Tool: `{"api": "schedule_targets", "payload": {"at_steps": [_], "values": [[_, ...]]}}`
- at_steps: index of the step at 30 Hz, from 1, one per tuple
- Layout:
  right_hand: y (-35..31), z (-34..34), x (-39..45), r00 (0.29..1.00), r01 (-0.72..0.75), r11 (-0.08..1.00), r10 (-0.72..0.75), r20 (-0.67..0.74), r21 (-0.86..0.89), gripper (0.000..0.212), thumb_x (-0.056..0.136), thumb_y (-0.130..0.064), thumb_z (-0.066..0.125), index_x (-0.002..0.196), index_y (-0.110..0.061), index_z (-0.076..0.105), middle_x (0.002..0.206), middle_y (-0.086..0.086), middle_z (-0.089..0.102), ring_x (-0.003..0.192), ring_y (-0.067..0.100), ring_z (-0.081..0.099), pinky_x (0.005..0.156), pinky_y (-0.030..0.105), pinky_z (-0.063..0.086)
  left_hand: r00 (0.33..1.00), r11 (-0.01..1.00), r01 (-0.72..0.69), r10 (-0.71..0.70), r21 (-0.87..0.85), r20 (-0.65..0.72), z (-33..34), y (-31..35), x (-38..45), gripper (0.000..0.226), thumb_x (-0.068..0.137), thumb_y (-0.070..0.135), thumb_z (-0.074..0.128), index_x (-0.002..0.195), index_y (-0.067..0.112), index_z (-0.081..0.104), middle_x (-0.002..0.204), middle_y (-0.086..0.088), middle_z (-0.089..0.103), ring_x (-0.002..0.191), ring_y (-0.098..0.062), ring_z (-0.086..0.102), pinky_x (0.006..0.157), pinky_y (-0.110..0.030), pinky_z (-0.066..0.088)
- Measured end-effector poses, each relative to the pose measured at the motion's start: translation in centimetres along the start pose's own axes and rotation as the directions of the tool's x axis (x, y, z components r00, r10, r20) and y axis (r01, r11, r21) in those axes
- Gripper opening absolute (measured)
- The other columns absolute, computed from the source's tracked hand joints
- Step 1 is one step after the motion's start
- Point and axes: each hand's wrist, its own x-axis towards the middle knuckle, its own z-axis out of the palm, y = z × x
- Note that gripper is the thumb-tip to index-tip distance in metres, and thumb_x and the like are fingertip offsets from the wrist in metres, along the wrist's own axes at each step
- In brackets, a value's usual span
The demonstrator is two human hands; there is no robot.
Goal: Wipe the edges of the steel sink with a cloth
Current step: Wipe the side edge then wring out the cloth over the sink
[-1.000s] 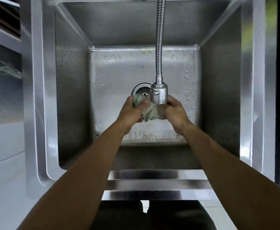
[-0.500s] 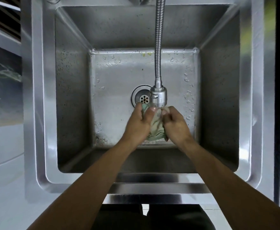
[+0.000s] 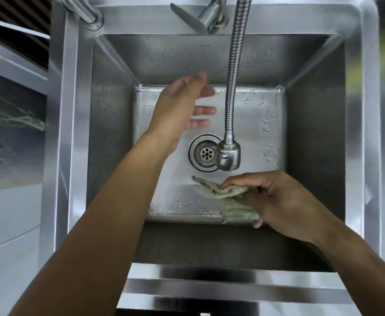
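Note:
A deep steel sink (image 3: 77, 137) fills the head view, its flat rim running around all four sides. My right hand (image 3: 280, 201) is low over the near right part of the basin and grips a pale green cloth (image 3: 223, 192), which hangs crumpled to the left of my fingers. My left hand (image 3: 180, 108) is held over the far left of the basin, fingers spread, holding nothing. Its fingertips are blurred.
A flexible steel faucet hose (image 3: 235, 69) hangs down the middle and ends in a spray head (image 3: 229, 156) just above the drain (image 3: 206, 153). A lever handle (image 3: 191, 18) and a second tap (image 3: 86, 12) stand on the back rim. Water drops dot the basin floor.
Both hands were squeezing the cloth together under the spray head. My left hand has let go and moved up and left; my right hand has kept the cloth and drawn nearer and to the right.

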Motion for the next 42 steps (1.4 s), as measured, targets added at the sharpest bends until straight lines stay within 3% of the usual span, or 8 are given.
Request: {"api": "schedule_targets", "payload": {"at_steps": [15,21,25,29,32,37,39,42], "values": [[-1.9,0.9,3.2,0.999,-0.038,0.986,0.043,0.025,-0.162,0.049,0.104,-0.016,0.054,0.109,-0.063,0.069,0.113,-0.013,0.075,0.090,0.032,0.071,0.067,0.051,0.062,0.932,0.934,-0.311,0.262,-0.179,-0.249,3.1,2.8,5.7,0.037,0.098,0.032,0.070,0.129,0.014,0.058,0.113,-0.004,0.073,0.065,-0.019,0.071,0.054,-0.036,0.059],[-2.4,1.0,3.7,1.000,-0.012,0.998,0.012,0.005,-0.062,0.047,0.104,-0.016,0.056,0.107,-0.060,0.071,0.100,-0.027,0.072,0.087,0.023,0.071,0.072,0.046,0.064,0.595,0.633,-0.657,0.769,0.410,-0.234,2.0,0.4,7.7,0.039,0.100,0.023,0.068,0.135,0.008,0.058,0.114,0.002,0.068,0.098,-0.005,0.064,0.065,-0.041,0.058],[-2.8,0.8,3.6,1.000,-0.024,0.995,0.023,0.008,0.100,0.040,0.104,-0.010,0.057,0.107,-0.045,0.078,0.060,-0.031,0.060,0.054,0.004,0.057,0.069,0.044,0.066,0.543,0.481,-0.574,0.829,0.662,-0.132,0.4,0.3,8.6,0.046,0.102,0.040,0.063,0.141,0.016,0.058,0.118,0.006,0.063,0.081,0.006,0.054,0.067,-0.029,0.058],[-3.5,0.8,3.7,0.999,0.017,0.969,-0.008,-0.035,0.247,0.037,0.101,-0.002,0.061,0.110,-0.032,0.080,0.071,-0.024,0.069,0.054,0.009,0.061,0.061,0.041,0.065,0.723,0.717,-0.554,0.666,0.423,-0.182,0.1,-1.2,5.3,0.023,0.101,0.031,0.065,0.123,0.029,0.062,0.086,0.012,0.064,0.062,-0.003,0.058,0.055,-0.030,0.053],[-3.9,0.9,3.9,0.996,0.053,0.924,-0.020,-0.090,0.377,0.033,0.098,0.006,0.060,0.111,-0.019,0.078,0.072,-0.019,0.072,0.052,0.007,0.066,0.050,0.034,0.063,0.985,0.971,-0.171,0.174,0.167,-0.004,-1.6,-3.8,2.3,0.032,0.102,0.048,0.056,0.095,0.020,0.070,0.080,-0.002,0.069,0.067,-0.014,0.067,0.066,-0.035,0.052],[-3.7,0.4,4.5,0.985,0.124,0.817,-0.032,-0.170,0.563,0.030,0.096,0.005,0.059,0.114,-0.011,0.077,0.090,0.007,0.076,0.065,0.019,0.070,0.045,0.032,0.058,0.822,0.944,0.326,-0.255,-0.053,0.508,-5.8,-6.3,-1.0,0.064,0.083,0.080,0.054,0.104,0.025,0.079,0.114,-0.010,0.073,0.105,-0.026,0.067,0.087,-0.038,0.056],[-3.7,0.0,4.6,0.980,0.153,0.787,-0.044,-0.193,0.598,0.032,0.095,0.005,0.059,0.116,-0.012,0.076,0.093,0.008,0.076,0.066,0.021,0.070,0.044,0.032,0.058,0.794,0.959,0.280,-0.202,-0.049,0.573,-6.5,-6.3,-1.8,0.036,0.079,0.046,0.083,0.109,0.026,0.079,0.119,-0.008,0.075,0.107,-0.023,0.073,0.084,-0.032,0.061],[-3.6,-0.5,4.4,0.978,0.186,0.749,-0.078,-0.194,0.636,0.036,0.094,0.009,0.056,0.110,-0.014,0.079,0.089,0.004,0.076,0.068,0.020,0.069,0.044,0.034,0.059,0.842,0.979,0.194,-0.134,-0.062,0.522,-6.6,-5.1,-2.6,0.033,0.080,-0.002,0.071,0.106,0.019,0.076,0.108,-0.005,0.078,0.095,-0.020,0.076,0.075,-0.026,0.062]]}}
